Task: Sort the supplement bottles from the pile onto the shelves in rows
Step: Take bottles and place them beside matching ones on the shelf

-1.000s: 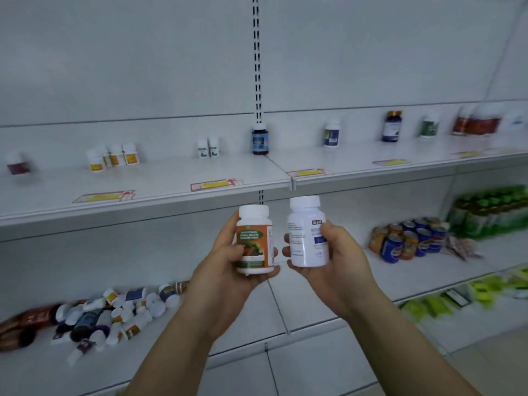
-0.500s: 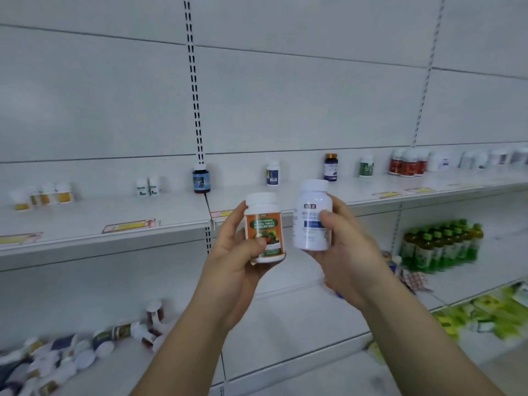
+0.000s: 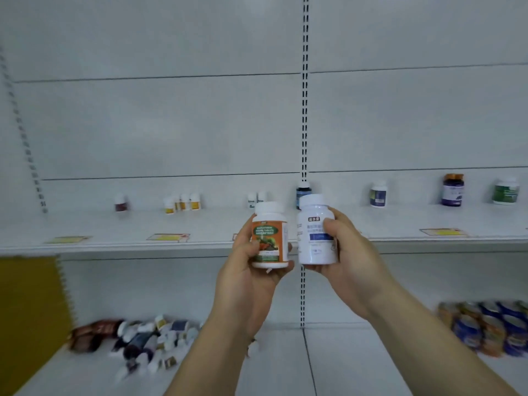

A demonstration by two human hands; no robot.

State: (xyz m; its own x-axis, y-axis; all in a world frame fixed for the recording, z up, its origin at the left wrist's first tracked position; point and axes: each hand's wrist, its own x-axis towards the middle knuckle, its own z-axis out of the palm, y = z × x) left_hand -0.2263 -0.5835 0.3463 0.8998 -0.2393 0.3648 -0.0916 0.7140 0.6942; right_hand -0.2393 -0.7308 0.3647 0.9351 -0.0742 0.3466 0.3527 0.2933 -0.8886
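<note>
My left hand (image 3: 245,284) grips a white bottle with an orange and green label (image 3: 270,237), held upright in front of the upper shelf (image 3: 114,238). Beside it my right hand (image 3: 351,258) grips a plain white bottle with a blue label (image 3: 314,232), also upright. The two bottles are close together, just apart. The pile of supplement bottles (image 3: 143,341) lies on the lower shelf at the bottom left. Sorted bottles stand along the back of the upper shelf, among them yellow-labelled ones (image 3: 183,202) and a dark blue one (image 3: 453,190).
A green-labelled bottle (image 3: 506,191) stands at the far right of the upper shelf. Several drink cans (image 3: 485,327) sit on the lower shelf at right. A yellow panel (image 3: 28,315) borders the left edge. Price tags (image 3: 168,237) lie along the upper shelf's front.
The view has swung back to the left and the pile is in view again. Both hands keep the same bottles, still side by side at upper-shelf height.
</note>
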